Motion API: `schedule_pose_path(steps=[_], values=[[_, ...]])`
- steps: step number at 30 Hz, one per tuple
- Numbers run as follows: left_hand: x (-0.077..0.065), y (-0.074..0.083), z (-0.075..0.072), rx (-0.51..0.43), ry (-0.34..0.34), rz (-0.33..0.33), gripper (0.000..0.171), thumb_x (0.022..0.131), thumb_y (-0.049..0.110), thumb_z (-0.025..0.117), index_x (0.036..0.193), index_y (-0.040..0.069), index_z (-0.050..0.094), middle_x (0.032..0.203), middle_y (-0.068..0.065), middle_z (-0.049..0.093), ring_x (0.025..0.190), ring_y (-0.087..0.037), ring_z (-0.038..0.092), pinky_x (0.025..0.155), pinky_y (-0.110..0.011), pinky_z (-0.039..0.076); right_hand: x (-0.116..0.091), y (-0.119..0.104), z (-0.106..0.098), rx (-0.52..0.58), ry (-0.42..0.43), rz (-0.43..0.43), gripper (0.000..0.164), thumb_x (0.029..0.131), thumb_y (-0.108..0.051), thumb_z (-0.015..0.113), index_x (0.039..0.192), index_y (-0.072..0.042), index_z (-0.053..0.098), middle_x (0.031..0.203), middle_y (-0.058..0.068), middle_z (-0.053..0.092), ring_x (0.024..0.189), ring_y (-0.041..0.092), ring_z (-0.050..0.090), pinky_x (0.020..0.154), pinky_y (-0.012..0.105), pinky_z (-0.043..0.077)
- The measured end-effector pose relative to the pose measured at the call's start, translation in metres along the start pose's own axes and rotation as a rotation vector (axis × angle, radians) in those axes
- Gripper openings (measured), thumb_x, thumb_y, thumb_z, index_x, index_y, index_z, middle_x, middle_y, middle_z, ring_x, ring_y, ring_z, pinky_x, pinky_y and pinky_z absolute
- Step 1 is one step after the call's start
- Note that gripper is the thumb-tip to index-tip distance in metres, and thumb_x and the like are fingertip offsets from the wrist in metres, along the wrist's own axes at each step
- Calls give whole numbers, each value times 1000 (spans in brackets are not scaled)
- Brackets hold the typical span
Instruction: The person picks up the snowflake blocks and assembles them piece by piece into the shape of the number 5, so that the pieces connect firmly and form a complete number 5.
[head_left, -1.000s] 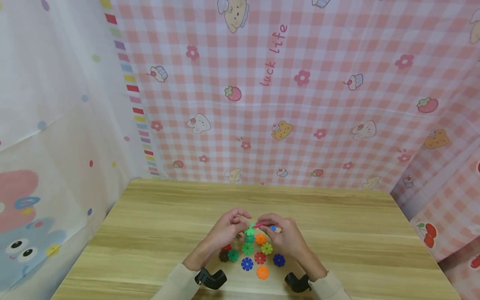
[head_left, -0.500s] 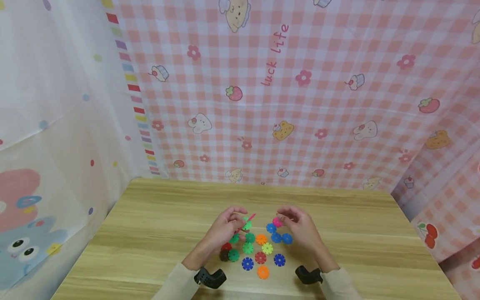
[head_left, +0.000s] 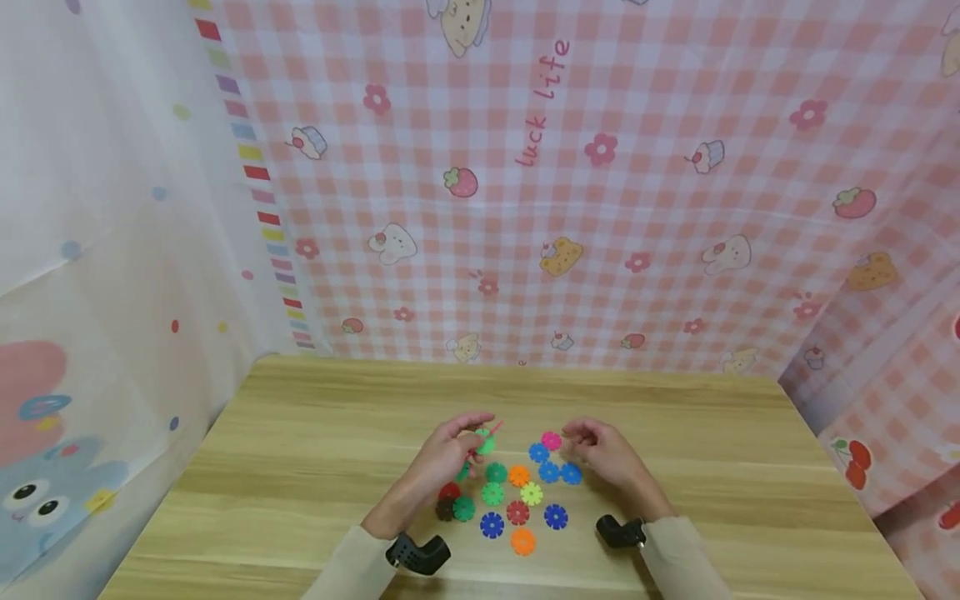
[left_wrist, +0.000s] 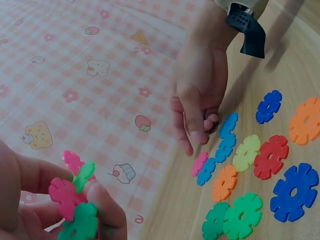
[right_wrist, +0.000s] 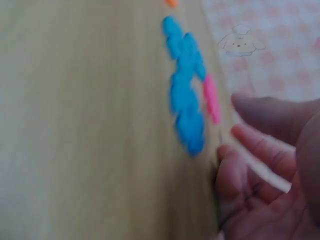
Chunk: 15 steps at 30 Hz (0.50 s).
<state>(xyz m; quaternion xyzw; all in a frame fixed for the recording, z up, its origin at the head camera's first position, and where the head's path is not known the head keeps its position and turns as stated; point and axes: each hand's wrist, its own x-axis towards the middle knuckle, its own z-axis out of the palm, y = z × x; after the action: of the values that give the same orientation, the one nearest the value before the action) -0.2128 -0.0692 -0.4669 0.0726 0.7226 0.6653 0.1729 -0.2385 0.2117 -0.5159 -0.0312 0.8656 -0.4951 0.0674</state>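
Note:
Between my left hand's (head_left: 442,454) thumb and fingers is a small chain of notched plastic discs. In the left wrist view the chain shows a light green disc (left_wrist: 84,176), a pink disc (left_wrist: 65,195) and a darker green disc (left_wrist: 80,223) joined together, with another pink disc (left_wrist: 73,161) at the top. My right hand (head_left: 611,454) hovers over the table's right side, fingers loosely bent, nothing held. Just left of its fingertips lies a loose pink disc (head_left: 551,441), close to several blue discs (head_left: 550,472).
More discs lie on the wooden table (head_left: 675,417) between my forearms: orange (head_left: 523,542), yellow (head_left: 531,493), red (head_left: 517,512), dark blue (head_left: 492,525) and green (head_left: 492,493). A brown disc (head_left: 446,509) sits near my left wrist. A checked cloth (head_left: 645,208) hangs behind the table.
My right hand moved away from the left hand to the right, passed by the loose pink disc, and is now apart from it. My left hand keeps its chain and shifted slightly left.

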Motion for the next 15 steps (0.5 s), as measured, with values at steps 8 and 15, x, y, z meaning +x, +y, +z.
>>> schedule_pose_path(steps=[8,15], values=[[1,0,1,8,-21,0,40,105,18,44,144,13,49,141,-11,55,82,-23,52,58,-22,44,4,-14,10,-65,-16,104,27,92,-19,70,117,-9,65,82,5,53,70,19,48,59,29,39],[-1,3,2,43,-26,13,41,105,30,49,142,13,51,136,-9,59,89,-26,55,61,-24,46,6,-17,17,-95,47,112,25,88,-15,75,111,-9,65,73,3,48,60,17,45,51,27,35]])
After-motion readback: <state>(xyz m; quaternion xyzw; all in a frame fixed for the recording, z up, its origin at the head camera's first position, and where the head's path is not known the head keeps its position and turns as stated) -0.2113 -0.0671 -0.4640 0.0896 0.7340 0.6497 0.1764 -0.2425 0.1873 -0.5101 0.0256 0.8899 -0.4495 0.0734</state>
